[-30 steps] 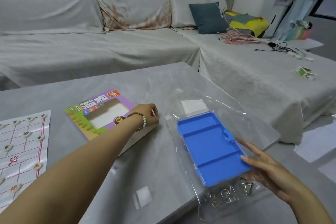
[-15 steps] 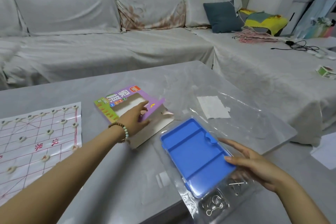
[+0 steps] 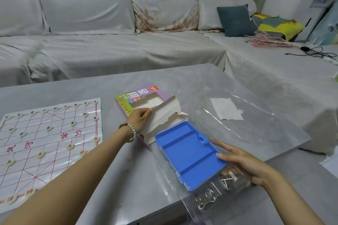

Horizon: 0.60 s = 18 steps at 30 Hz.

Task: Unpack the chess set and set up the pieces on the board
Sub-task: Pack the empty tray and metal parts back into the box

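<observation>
As left hand pinches one box, right hand touches one tray

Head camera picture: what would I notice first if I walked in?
The blue tray in the middle jumps out first, with the right hand resting on its right edge. Behind it the left hand pinches the open flap of the colourful chess box. At the left lies the red-lined board, dotted with round pieces.

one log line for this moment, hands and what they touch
left hand pinches box flap | right hand flat on blue tray edge | pieces laid out on board
</observation>
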Available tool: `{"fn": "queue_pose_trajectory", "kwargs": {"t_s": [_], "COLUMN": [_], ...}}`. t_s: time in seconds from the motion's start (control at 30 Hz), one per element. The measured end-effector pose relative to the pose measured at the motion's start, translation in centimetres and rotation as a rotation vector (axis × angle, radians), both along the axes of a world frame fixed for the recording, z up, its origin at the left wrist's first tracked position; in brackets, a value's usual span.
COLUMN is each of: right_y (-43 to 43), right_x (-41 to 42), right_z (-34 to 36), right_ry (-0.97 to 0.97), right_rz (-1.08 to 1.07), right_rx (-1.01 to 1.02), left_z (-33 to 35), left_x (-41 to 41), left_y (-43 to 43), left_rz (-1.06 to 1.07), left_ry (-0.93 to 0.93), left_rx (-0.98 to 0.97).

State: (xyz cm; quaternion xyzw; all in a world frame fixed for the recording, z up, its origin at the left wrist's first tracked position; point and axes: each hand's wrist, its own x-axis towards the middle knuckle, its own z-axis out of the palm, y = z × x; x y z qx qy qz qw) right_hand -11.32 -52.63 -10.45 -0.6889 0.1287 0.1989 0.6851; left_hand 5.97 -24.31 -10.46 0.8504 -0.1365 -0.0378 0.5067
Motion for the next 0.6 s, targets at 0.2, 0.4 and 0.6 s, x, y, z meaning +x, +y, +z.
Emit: {"fn": "queue_pose_trajectory", "kwargs": {"t_s": [0.2,0.4,0.6], "right_y": [0.1,-0.3,-0.1], "right_x": [0.5,0.9,1.1], "right_z": [-0.4,-0.6,-1.1], "right_ry": [0.018,0.026,-0.015], "right_rz": [0.046,0.083,0.022], "right_rx": [0.025,0.054,0.053], "left_z": [0.6,0.8,1.3], "left_x": [-0.8,-0.9,-1.0], "left_y": [0.7,1.0,0.8], "left_rz": [-0.016,-0.056,-0.116], "left_ry": [0.008,-0.006,-0.002], "left_rx": [-0.013,0.007,0.051]}}
